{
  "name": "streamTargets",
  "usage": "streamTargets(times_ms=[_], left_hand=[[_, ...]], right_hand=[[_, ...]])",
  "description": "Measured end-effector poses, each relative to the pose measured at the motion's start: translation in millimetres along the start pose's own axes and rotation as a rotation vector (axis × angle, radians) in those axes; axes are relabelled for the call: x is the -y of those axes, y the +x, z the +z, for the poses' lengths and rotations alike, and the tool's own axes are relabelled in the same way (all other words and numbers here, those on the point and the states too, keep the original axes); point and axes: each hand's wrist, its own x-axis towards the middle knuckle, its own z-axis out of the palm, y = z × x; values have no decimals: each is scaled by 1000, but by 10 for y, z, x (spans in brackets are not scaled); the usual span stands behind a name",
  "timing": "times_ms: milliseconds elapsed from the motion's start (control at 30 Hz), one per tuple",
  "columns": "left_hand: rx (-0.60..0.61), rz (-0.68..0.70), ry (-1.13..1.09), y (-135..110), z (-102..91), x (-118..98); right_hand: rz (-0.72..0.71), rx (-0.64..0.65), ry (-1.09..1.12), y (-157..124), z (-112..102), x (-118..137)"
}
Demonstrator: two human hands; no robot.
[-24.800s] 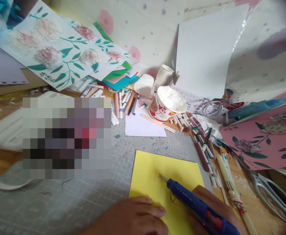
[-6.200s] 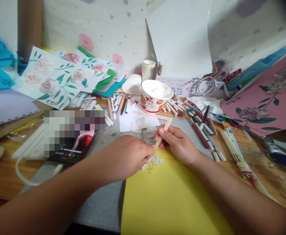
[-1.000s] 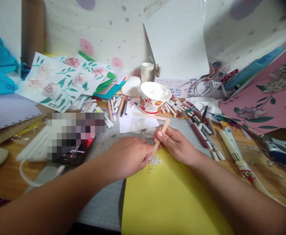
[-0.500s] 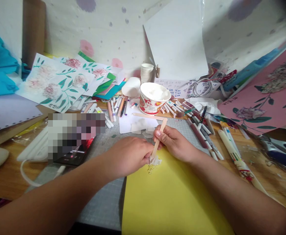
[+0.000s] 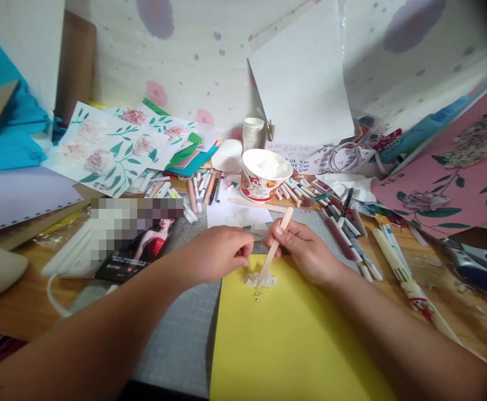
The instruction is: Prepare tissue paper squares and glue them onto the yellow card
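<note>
My right hand (image 5: pixel 304 248) grips a wooden craft stick (image 5: pixel 277 242), its lower end resting on a small crumpled piece of white tissue paper (image 5: pixel 269 279). That tissue lies near the top of a sheet of yellow paper (image 5: pixel 285 345). Just below it, a patch of clear, shiny squiggles that looks like glue (image 5: pixel 260 293) shows on the yellow. To the left of the stick, my left hand (image 5: pixel 216 255) hovers by the sheet's upper left corner with fingers curled in and nothing visible in them.
A paper tub (image 5: pixel 265 181) with white contents stands behind my hands, near a second wooden stick (image 5: pixel 255 205) and white scraps. Many markers (image 5: pixel 343 239) lie around. A phone (image 5: pixel 143 250) is at left on the grey cutting mat (image 5: pixel 176 334). Flower pictures (image 5: pixel 109 147) lean behind; scissors (image 5: pixel 472 262) lie right.
My left hand has let go of the tissue and drawn up and left. More of the tissue now shows, spread on the yellow paper under the stick's tip. The view has shifted slightly.
</note>
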Motion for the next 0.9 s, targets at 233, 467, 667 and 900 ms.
streamTargets(times_ms=[233, 467, 667, 900], left_hand=[[-298, -139, 106, 44, -111, 141], [-323, -105, 234, 142, -11, 98], [-308, -74, 285, 284, 103, 58], [-348, -77, 286, 247, 11, 10]], right_hand=[[-3, -141, 59, 45, 22, -37], [-198, -537, 188, 165, -134, -39], [-223, -633, 184, 162, -145, -46], [-236, -631, 140, 150, -133, -23]])
